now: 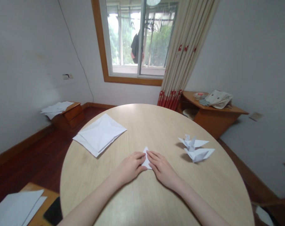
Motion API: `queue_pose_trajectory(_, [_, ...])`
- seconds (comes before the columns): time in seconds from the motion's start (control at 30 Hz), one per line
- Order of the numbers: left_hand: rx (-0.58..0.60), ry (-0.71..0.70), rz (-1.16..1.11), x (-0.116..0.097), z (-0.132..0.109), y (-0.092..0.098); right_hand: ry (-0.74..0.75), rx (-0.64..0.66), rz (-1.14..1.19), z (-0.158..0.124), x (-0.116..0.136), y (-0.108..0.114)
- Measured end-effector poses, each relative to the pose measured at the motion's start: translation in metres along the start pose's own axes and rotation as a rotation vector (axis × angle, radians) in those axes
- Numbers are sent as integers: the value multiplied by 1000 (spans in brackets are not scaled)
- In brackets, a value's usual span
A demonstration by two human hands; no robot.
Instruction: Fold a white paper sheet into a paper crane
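Note:
A small piece of folded white paper (146, 160) lies on the round table, its narrow tip pointing away from me. My left hand (132, 166) holds its left side, fingers together on top and thumb near the lower edge. From the right, my right hand (161, 168) presses the other side, with its fingertips on the paper close to the tip. Parts of the paper's sides are hidden under the fingers. To the right, two white paper cranes (196, 153) with spread wings stand one behind the other.
A stack of white paper sheets (102, 133) lies at the table's left. More paper (17, 207) rests on a wooden surface at lower left, near a dark object (53, 211). A corner desk (210, 121) with a cloth bag (219, 99) stands beyond the table, beside the curtain (177, 62).

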State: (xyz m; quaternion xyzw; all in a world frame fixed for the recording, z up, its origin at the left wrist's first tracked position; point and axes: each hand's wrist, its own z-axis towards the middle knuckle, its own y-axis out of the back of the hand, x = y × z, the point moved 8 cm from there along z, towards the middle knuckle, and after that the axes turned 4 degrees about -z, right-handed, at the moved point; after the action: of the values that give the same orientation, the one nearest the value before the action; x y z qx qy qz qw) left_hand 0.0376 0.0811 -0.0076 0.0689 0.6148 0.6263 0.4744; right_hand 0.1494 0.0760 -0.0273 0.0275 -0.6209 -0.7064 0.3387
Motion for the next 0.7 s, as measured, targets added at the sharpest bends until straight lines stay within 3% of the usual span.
queue_pose_trajectory(0.4, [34, -40, 61, 0, 2, -6, -3, -54, 22, -1, 1, 3])
queue_pose_trajectory(0.7, [36, -6, 75, -3, 2, -1, -126, -261, 24, -3, -3, 27])
